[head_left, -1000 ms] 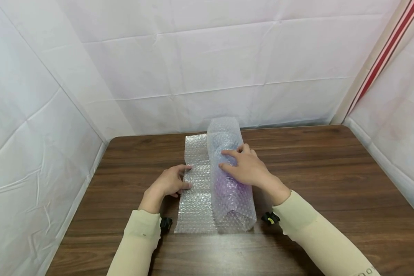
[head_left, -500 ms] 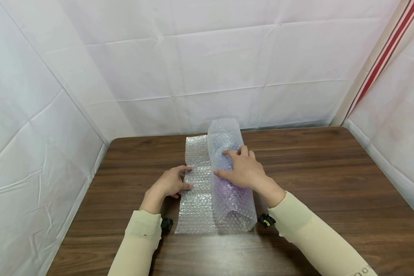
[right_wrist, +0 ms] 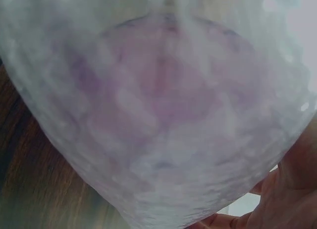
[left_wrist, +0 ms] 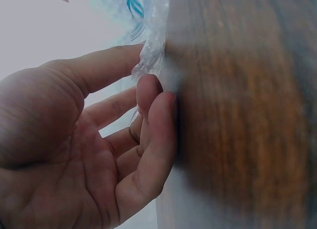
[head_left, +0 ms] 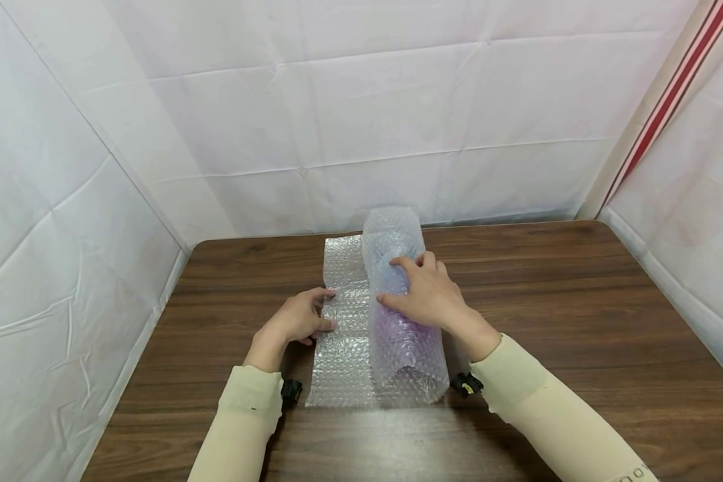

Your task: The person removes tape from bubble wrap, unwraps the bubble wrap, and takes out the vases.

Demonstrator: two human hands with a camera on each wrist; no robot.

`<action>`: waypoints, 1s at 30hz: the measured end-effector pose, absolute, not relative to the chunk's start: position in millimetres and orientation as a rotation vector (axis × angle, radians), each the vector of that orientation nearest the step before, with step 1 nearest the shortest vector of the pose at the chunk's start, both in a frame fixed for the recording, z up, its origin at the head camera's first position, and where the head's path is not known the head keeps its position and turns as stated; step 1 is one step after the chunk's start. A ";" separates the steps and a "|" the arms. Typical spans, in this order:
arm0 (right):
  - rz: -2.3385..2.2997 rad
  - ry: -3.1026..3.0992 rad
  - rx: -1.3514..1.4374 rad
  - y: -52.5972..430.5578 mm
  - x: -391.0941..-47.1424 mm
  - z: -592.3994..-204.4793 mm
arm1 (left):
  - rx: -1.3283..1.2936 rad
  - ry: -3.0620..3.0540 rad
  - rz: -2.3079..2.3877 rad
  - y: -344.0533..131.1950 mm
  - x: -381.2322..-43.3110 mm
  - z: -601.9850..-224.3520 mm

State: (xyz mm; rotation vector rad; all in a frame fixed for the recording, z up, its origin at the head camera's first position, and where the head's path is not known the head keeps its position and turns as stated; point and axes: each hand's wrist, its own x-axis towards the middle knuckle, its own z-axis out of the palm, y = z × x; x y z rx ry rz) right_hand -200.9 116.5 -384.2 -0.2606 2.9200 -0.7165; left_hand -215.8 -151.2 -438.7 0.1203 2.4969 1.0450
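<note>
A bubble wrap roll (head_left: 406,348) lies on the table, with a purple and blue thing showing dimly inside it. From its left side a flat flap of bubble wrap (head_left: 346,358) extends over the tabletop. My left hand (head_left: 295,316) pinches the flap's left edge; in the left wrist view the thumb (left_wrist: 106,66) is on the wrap, and the other fingers curl beside it near the table. My right hand (head_left: 430,294) rests across the top of the roll, thumb and fingers spread. In the right wrist view the roll's end (right_wrist: 168,105) hides most of that hand.
The brown wooden table (head_left: 548,301) reaches back to a white sheet wall (head_left: 385,114). More white sheeting closes off both sides, with a red stripe (head_left: 675,100) at the right corner. The roll's far end sits at the table's back edge.
My right hand has shifted slightly left and toward me on the roll, its thumb now farther from the index finger. The left hand and the wrap have barely moved.
</note>
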 end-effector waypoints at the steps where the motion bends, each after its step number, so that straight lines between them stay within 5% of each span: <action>1: -0.723 2.919 -0.259 117.1 -200.9 -383.8 | 0.121 2.497 1.045 -151.1 -216.0 -438.7; 30: -0.817 2.922 -0.280 133.0 -201.1 -377.2 | 0.131 2.487 1.050 -151.6 -217.0 -436.9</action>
